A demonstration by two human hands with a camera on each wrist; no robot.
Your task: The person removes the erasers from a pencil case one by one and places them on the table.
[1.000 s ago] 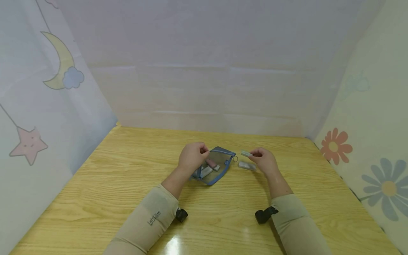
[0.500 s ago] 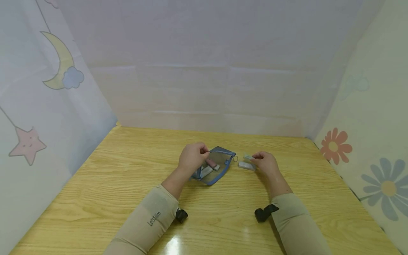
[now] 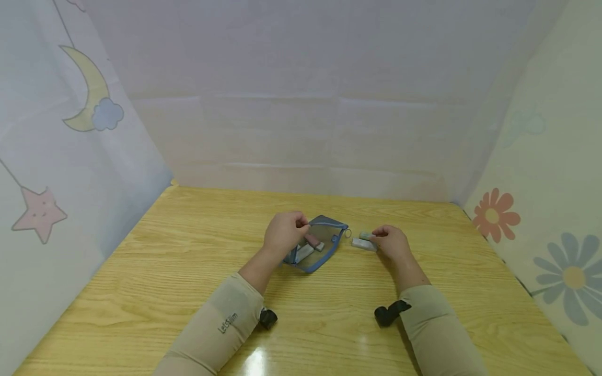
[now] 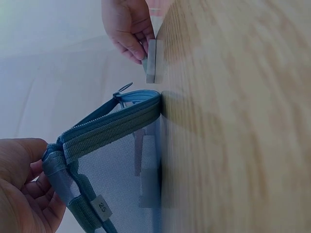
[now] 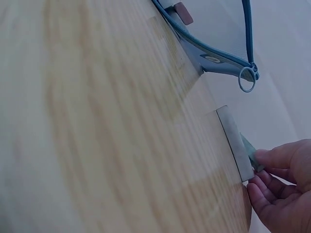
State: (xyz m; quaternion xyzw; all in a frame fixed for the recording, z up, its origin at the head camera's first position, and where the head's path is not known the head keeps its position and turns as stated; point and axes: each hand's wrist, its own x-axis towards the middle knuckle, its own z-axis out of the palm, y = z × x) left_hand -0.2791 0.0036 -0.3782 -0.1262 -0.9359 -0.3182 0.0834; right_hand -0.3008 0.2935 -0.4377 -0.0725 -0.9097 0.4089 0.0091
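Note:
A blue zippered mesh pouch point(image 3: 321, 265) stands with its mouth unzipped on the wooden table. My left hand point(image 3: 282, 230) pinches its upper edge between thumb and fingers. Inside lie a pinkish-brown block point(image 3: 312, 240) and a light grey block point(image 3: 304, 253), partly seen through the mesh in the left wrist view. To the right of the pouch, a pale grey block point(image 5: 234, 143) lies flat on the table. Right behind it, my right hand point(image 3: 393, 242) pinches a small pale green block point(image 3: 365, 235) by one end. In the right wrist view the grey block partly covers the green one.
The wooden table point(image 3: 197, 313) runs back to a pale paper backdrop point(image 3: 301, 130). Printed side walls flank it, with a moon and star on the left and flowers on the right. A ring point(image 5: 247, 80) hangs from the pouch's zipper end.
My right hand has lowered the green block and brought it down close behind the grey block. My left hand and the pouch stay nearly still.

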